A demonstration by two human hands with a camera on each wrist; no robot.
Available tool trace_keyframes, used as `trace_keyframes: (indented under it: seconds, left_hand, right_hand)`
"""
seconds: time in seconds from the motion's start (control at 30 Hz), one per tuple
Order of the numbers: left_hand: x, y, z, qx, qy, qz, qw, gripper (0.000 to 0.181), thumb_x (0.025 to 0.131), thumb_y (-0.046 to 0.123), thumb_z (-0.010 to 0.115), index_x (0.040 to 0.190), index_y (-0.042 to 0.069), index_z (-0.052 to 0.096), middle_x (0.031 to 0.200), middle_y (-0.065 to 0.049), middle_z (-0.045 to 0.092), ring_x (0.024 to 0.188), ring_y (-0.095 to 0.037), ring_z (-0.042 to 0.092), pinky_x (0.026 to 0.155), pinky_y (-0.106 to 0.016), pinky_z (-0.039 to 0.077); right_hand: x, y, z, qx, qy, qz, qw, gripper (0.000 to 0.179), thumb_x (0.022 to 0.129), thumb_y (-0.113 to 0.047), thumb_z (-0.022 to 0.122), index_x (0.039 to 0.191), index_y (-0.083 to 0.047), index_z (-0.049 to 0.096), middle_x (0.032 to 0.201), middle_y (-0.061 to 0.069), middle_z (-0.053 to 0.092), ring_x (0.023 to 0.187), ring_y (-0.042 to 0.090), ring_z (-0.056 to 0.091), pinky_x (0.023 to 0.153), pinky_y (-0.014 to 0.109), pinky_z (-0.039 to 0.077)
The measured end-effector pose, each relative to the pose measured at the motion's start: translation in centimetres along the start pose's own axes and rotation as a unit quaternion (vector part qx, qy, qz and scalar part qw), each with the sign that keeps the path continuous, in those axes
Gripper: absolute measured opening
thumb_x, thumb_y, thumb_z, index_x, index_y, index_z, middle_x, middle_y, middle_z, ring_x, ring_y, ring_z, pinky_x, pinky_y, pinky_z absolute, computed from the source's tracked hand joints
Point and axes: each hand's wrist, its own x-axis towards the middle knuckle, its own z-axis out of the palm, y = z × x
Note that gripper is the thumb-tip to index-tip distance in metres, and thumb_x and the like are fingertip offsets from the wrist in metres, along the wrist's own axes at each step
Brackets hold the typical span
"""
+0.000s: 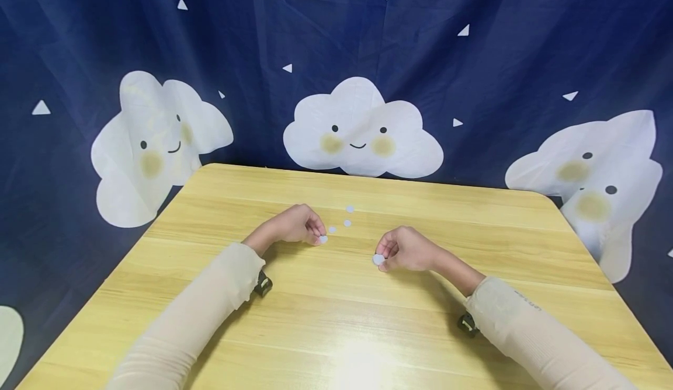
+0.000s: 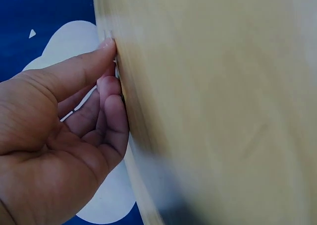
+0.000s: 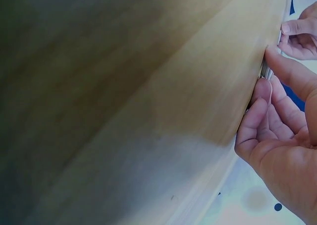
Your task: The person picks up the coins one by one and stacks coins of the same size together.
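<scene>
Low over the middle of the wooden table [image 1: 315, 308], my left hand [image 1: 297, 225] has its thumb and fingertips at a small pale round disc [image 1: 323, 239], pinching it near the surface. To the right and a little nearer, my right hand [image 1: 409, 250] pinches another pale disc [image 1: 378, 259] between thumb and curled fingers. In the right wrist view a thin silvery edge [image 3: 266, 70] shows between the right thumb and fingers. The left wrist view shows the left thumb [image 2: 89, 69] and fingers against the tabletop, the disc mostly hidden.
Three more pale discs lie apart just beyond the left fingertips: a near one [image 1: 332, 230], a middle one [image 1: 347, 223] and a far one [image 1: 350, 209]. A dark blue curtain [image 1: 336, 39] with printed clouds hangs behind the table's far edge.
</scene>
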Motion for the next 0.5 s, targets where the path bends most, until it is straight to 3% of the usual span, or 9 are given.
trace_keyframes:
  seconds: [0.5]
  left_hand:
    - [0.2,1.6,1.2,-0.009,-0.021,0.023,0.9995,0.011,0.086,0.005,0.081,0.096,0.007,0.077,0.086,0.004,0.072,0.082,-0.010,0.064,0.079,-0.024,0.055]
  right_hand:
    - [0.0,0.1,-0.1,0.000,-0.002,-0.005,1.0000,0.022,0.077,-0.003,0.086,0.093,-0.002,0.071,0.083,0.002,0.068,0.079,0.017,0.063,0.075,0.028,0.056]
